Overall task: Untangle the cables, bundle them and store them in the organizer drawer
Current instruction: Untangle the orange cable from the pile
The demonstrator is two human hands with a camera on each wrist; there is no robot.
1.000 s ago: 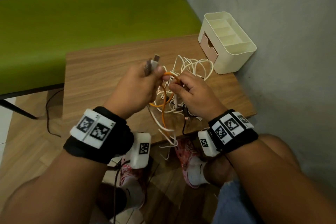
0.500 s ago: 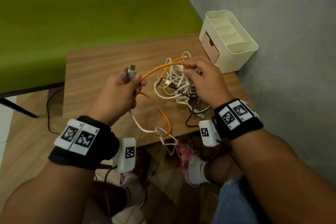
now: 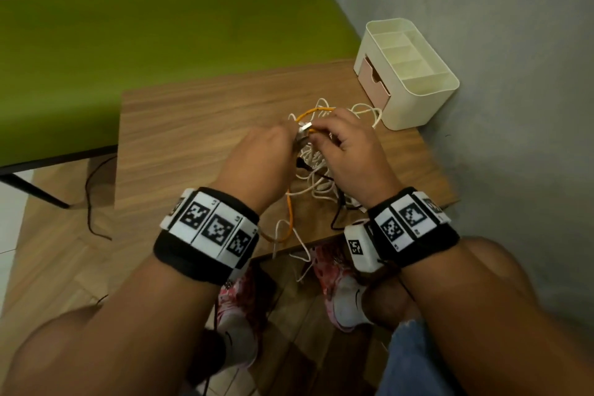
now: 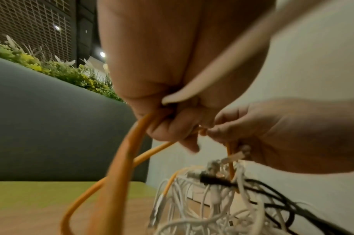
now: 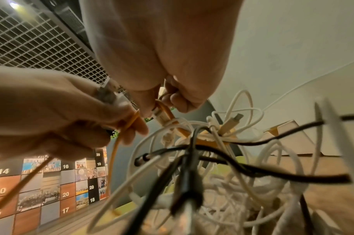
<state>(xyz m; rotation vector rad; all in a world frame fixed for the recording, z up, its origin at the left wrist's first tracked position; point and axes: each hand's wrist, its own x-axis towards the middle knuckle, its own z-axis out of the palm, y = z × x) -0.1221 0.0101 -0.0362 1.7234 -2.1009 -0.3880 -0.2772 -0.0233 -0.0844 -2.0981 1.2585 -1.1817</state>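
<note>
On the wooden tabletop (image 3: 199, 125), near the grey wall:
Bench: green seat (image 3: 160, 26) behind the tabletop, largest surface in view.
Organizer: cream box (image 3: 414, 96) at the far right corner; top compartments show nothing inside; pink drawer (image 3: 374, 80) on its left face, closed.
Cable tangle: white cables (image 3: 316, 177) and black cables (image 5: 252, 171) knotted in one heap between the two hands, just in front of the organizer; some loops hang over the near tabletop edge.
Orange cable (image 3: 291, 219): runs from the near edge up through both hands, arching over the heap.
Left hand (image 3: 257, 164): fingers (image 4: 170, 128) curled round the orange cable and a white cable; metal plug (image 3: 303, 132) sticks out at the fingertips.
Right hand (image 3: 350, 154): fingers (image 5: 178, 101) pinching the orange cable beside the plug, touching the left hand.
</note>
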